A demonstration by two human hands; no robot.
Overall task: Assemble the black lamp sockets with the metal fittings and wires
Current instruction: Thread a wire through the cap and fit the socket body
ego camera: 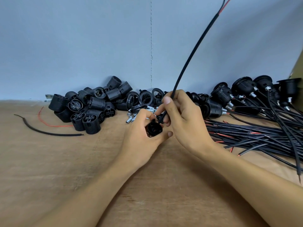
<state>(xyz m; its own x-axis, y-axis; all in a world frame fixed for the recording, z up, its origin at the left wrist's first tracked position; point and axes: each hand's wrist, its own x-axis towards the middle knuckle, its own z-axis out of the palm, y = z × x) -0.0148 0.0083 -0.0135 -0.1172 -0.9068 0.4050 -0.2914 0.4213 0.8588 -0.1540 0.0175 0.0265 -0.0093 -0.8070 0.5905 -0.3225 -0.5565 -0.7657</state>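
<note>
A: Fingers first; what state?

B: Right hand (183, 118) pinches a black wire (193, 51) between thumb and forefinger, just above its lower end; left hand (141, 133) has its fingers curled round a black socket (154, 128), open face turned up toward the camera.

A: Risks from here?

B: Judgement only; the wire end may buckle or miss the socket's opening if the pinch sits too high on it; the long free length arcs up out of the top of the view, and its sway could drag the end sideways; a slack hold would let the socket turn. Whether a metal fitting is already on this socket cannot be told; fingers hide it.

A: Socket relative to the fingers?

B: Inside the left fingers, just below the right fingertips; wire end at its rim, exact contact hidden.

A: Surroundings?

B: Loose metal fittings (132, 117) just behind the hands; heap of bare sockets (91, 105) to the left; wire bundle (254, 135) and wired sockets (242, 90) to the right; all on the brown table (65, 169).
</note>
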